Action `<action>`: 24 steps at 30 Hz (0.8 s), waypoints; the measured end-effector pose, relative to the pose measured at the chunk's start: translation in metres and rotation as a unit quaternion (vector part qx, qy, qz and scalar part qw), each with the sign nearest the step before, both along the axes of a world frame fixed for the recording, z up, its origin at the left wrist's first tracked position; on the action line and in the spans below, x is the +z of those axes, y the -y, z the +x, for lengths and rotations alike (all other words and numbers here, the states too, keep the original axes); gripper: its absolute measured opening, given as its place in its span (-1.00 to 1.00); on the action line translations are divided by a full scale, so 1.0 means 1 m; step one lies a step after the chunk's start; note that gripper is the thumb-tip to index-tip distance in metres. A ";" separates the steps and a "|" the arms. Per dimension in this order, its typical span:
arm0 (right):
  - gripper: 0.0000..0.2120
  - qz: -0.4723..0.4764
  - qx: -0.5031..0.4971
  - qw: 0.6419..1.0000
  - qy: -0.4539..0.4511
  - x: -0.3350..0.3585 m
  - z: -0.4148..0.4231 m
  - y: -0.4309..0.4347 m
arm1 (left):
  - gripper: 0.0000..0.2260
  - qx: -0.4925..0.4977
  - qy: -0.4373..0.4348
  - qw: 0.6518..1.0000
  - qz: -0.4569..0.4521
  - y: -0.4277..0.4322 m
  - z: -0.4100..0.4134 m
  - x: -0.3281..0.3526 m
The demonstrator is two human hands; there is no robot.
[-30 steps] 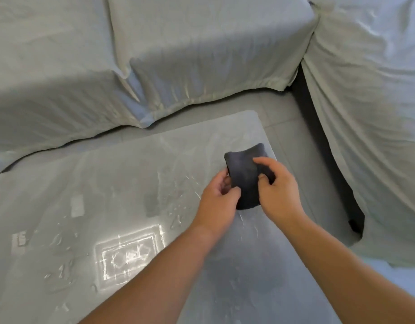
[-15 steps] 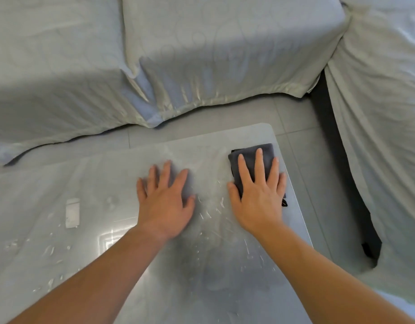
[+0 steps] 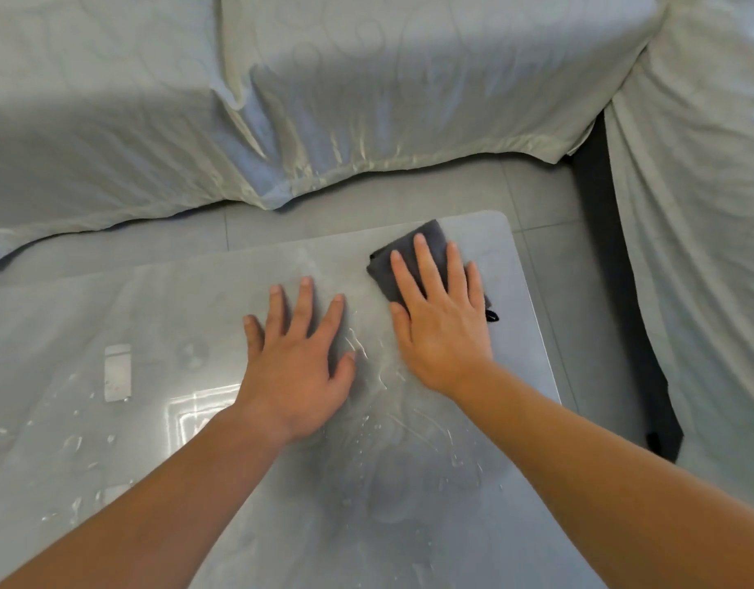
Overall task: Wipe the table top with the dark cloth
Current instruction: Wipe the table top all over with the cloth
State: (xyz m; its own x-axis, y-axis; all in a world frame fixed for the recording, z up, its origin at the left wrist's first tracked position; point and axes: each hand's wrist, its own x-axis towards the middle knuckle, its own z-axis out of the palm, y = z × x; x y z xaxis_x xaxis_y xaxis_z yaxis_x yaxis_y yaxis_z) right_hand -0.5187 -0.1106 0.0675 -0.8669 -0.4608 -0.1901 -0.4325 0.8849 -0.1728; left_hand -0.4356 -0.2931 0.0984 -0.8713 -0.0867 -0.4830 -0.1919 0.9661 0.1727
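Note:
A folded dark grey cloth (image 3: 426,240) lies flat near the far right corner of the glossy grey table top (image 3: 524,333). My right hand (image 3: 443,320) presses down on it with straight, spread fingers, covering most of the cloth. My left hand (image 3: 299,354) rests flat on the bare table just left of it, fingers spread. Water droplets and streaks (image 3: 367,346) lie between and in front of my hands.
More droplets (image 3: 73,444) dot the left part of the table. A sofa under a pale cover (image 3: 367,99) runs along the far side, with another covered section (image 3: 698,248) at the right. Grey floor tiles (image 3: 579,291) show between table and sofa.
One second ago both hands held the cloth above the table. It was then laid flat under my right palm, my left hand went flat on the table, and the cloth has slid slightly toward the far corner.

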 end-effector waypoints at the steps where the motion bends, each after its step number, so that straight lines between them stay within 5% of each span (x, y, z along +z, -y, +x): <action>1: -0.44 0.005 0.035 0.999 0.009 0.001 0.004 -0.009 | -0.36 0.000 0.002 1.000 0.005 0.001 0.000 0.001; 3: -0.43 0.012 0.056 0.998 0.002 0.001 -0.011 -0.025 | -0.32 -0.003 0.007 1.000 0.012 0.003 0.002 0.001; 7: -0.40 -0.007 -0.147 0.989 0.020 0.000 -0.058 -0.009 | -0.23 -0.001 0.005 1.000 0.028 0.003 0.003 0.001; 14: -0.44 0.015 0.086 0.996 0.027 0.004 0.034 -0.020 | 0.03 -0.012 -0.032 0.996 0.087 0.028 0.025 0.009; 20: -0.42 -0.002 -0.167 0.986 0.025 0.003 -0.035 -0.002 | 0.12 0.005 0.025 0.999 0.036 0.021 0.061 0.002; 24: -0.44 0.000 -0.021 1.000 0.015 0.006 0.054 0.013 | 0.20 0.005 0.020 1.000 0.019 0.017 0.061 -0.004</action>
State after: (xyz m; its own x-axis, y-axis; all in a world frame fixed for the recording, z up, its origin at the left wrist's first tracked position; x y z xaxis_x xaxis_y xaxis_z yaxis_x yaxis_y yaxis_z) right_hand -0.4647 -0.1234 0.0735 -0.8792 -0.4243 -0.2167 -0.3896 0.9021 -0.1855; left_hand -0.3742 -0.3100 0.0948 -0.8502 -0.0770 -0.5208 -0.2099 0.9568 0.2011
